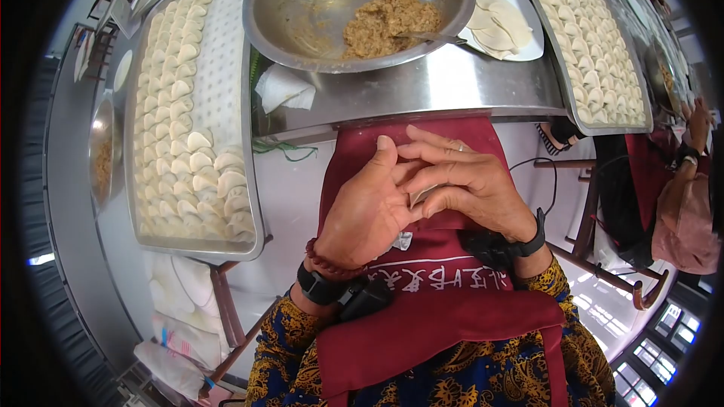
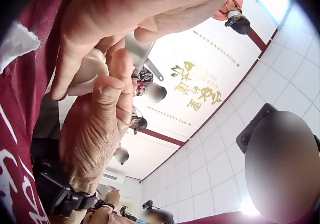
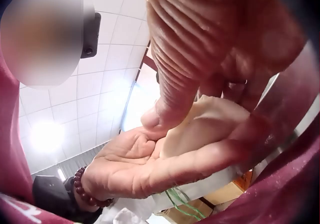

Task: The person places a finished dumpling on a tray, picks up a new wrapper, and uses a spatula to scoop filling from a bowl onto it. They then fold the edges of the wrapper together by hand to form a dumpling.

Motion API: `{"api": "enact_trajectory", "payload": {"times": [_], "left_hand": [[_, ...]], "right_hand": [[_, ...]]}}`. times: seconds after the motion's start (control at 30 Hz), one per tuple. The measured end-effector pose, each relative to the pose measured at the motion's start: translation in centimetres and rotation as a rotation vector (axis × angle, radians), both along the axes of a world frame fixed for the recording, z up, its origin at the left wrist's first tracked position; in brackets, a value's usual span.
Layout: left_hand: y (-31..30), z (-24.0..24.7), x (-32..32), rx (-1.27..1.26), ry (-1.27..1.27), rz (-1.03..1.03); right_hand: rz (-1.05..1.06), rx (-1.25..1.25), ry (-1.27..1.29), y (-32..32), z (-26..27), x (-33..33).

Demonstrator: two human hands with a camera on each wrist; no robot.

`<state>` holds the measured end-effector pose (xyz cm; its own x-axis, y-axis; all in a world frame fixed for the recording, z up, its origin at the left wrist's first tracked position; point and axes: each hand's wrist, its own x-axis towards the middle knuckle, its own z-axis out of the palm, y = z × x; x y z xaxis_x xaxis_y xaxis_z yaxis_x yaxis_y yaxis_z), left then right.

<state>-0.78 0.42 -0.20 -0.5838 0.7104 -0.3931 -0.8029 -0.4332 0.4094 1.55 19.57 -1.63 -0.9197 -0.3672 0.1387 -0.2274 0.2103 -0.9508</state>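
Note:
A folded, pale dumpling [image 3: 202,129] lies between the two hands in front of the red apron [image 1: 354,158]. My left hand [image 1: 369,203], palm up with a bead bracelet at the wrist, cradles it along the fingers. From above, my right hand [image 1: 471,181] pinches the dumpling's edge with thumb and fingers. In the head view the fingers hide most of the dumpling, leaving only a small pale part. In the left wrist view the dumpling shows between the left fingers and the right thumb.
Ahead stands a steel bowl [image 1: 271,30] of brown filling with a utensil in it. Beside it, a white plate [image 1: 534,44] bears round wrappers. Trays of dumplings flank it, one left [image 1: 226,68], one right [image 1: 641,122]. A crumpled napkin [image 1: 285,89] lies near the bowl. Another person's arm [image 1: 682,173] is at right.

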Motion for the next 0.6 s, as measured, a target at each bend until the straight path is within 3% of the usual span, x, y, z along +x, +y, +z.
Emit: {"api": "enact_trajectory", "payload": {"times": [0.5,0.6], "left_hand": [[-0.39,0.46,-0.63,0.064,-0.065,-0.057],[-0.34,0.4,-0.63,-0.004,-0.084,-0.023]], "right_hand": [[-0.089,-0.059,0.094,-0.24,-0.76,-0.12],[-0.08,-0.103,-0.006,-0.2,-0.38,-0.19]]}}
